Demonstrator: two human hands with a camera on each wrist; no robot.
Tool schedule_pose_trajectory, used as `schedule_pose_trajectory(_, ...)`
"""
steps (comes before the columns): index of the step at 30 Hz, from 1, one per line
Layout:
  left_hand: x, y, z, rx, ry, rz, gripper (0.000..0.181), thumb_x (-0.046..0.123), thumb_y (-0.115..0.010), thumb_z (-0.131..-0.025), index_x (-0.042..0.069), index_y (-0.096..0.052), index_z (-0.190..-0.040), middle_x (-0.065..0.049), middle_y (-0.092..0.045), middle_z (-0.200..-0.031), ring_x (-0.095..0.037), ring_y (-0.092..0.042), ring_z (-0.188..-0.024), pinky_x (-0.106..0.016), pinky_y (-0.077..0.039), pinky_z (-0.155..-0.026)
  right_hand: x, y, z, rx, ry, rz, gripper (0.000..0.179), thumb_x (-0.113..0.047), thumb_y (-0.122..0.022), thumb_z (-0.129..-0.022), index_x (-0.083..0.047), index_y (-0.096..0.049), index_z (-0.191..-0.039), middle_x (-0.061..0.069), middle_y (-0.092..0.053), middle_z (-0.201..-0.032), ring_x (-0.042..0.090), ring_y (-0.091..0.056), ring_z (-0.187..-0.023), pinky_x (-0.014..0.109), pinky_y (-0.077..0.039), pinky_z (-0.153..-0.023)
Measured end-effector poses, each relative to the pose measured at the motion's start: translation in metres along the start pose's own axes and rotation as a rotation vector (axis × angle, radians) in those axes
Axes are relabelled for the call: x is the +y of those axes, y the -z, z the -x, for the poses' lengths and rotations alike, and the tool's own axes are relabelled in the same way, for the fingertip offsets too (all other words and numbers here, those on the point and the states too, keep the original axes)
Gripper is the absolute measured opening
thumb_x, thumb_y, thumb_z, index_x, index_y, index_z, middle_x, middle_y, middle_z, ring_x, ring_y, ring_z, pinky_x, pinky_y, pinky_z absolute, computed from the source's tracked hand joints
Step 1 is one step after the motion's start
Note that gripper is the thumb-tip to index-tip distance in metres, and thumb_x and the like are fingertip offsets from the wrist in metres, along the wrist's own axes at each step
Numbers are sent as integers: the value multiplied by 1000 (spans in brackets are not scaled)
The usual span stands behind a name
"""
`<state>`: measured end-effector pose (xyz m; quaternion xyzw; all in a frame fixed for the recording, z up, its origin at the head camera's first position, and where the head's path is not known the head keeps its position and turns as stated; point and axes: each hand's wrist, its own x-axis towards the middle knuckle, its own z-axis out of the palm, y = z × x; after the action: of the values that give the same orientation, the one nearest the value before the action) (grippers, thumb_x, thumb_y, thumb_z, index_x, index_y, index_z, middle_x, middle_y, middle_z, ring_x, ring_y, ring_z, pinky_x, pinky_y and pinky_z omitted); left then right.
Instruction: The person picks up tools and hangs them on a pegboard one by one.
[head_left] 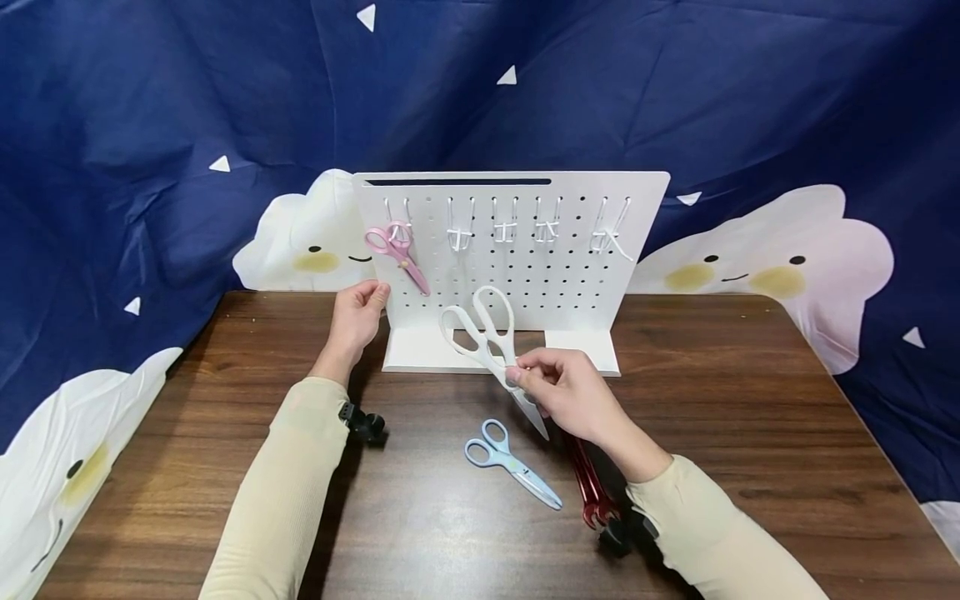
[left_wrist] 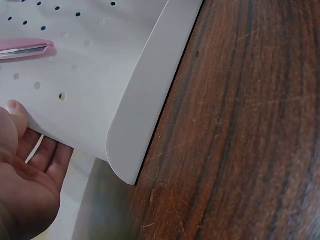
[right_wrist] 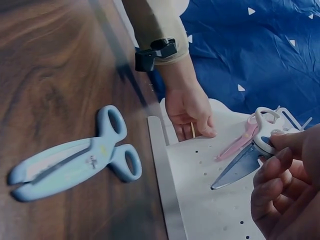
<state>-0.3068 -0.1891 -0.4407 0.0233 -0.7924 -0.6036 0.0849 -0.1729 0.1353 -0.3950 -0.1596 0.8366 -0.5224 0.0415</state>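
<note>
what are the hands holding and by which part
Right hand: white scissors, near the pivot. Left hand: white pegboard, by its left edge.

the board point(head_left: 540, 287) stands across the far middle of the counter point(head_left: 420, 517), blocking a straight way to the curtain point(head_left: 480, 117); bare wood lies to its left and right. the left hand point(head_left: 357, 318) grips its left edge and stands in the way there. pink scissors point(head_left: 406, 263) cover the leftmost hook; four bare hooks point(head_left: 505, 232) jut out to the right. the right hand point(head_left: 573, 392), holding white scissors point(head_left: 497, 361), obstructs the board's lower middle. nearer, blue scissors point(head_left: 514, 464) lie flat, and red wrenches point(head_left: 588, 482) lie partly beneath the right hand. between the left forearm point(head_left: 288, 458) and the blue scissors, a bare lane leads far to the board's foot point(head_left: 581, 346).
</note>
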Motion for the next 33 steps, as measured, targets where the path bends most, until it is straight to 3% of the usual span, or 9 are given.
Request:
schedule_pose_trajectory(6, 1, 0, 0, -2, -5, 1, 34, 19, -57, -113, -9, -74, -122, 3, -75, -96, 2, -62, -91, -37, -61, -105, -8, 1, -7, 9, 14, -24, 15, -13, -74, -102, 2, -78, -103, -2, -54, -61, 13, -53, -51, 25, -46, -48)
schedule_pose_trajectory(14, 1, 0, 1, -2, -11, 4, 33, 18, -57, -113, -10, -73, -121, 12, -71, -88, 2, -61, -89, -19, -58, -90, -20, 2, -14, 27, 31, -39, 16, -13, -74, -102, 2, -78, -106, -2, -54, -61, 12, -53, -50, 26, -48, -48)
schedule_pose_trajectory(19, 1, 0, 1, -1, -7, 13, 33, 18, -57, -113, -10, -73, -122, 6, -74, -93, -1, -63, -92, -14, -57, -88, -26, 2, -17, 29, 40, -56, 16, -13, -75, -102, 2, -79, -106, -2, -55, -62, 11, -51, -50, 25, -46, -47)
schedule_pose_trajectory(24, 1, 0, 1, 2, -9, -2, 33, 18, -57, -113, -9, -74, -122, -3, -76, -99, -1, -62, -93, -18, -58, -91, -33, 1, -20, 28, 54, -61, 15, -13, -75, -102, 1, -79, -106, -1, -56, -62, 10, -50, -50, 24, -44, -46)
schedule_pose_trajectory(31, -1, -1, 2, 4, -47, 50, 29, 13, -59, -112, -10, -75, -118, 4, -77, -94, 1, -66, -91, -20, -61, -90, -40, 0, -26, 34, 98, -54, 13, -12, -74, -102, 1, -79, -103, -3, -56, -63, 8, -48, -50, 23, -39, -45)
schedule_pose_trajectory(33, -1, -1, 2, 3, -45, 58, 29, 13, -59, -112, -11, -74, -118, -1, -78, -96, 0, -66, -92, -24, -63, -94, -41, -1, -28, 34, 104, -57, 13, -11, -74, -102, 1, -79, -103, -3, -55, -62, 8, -48, -50, 23, -39, -45)
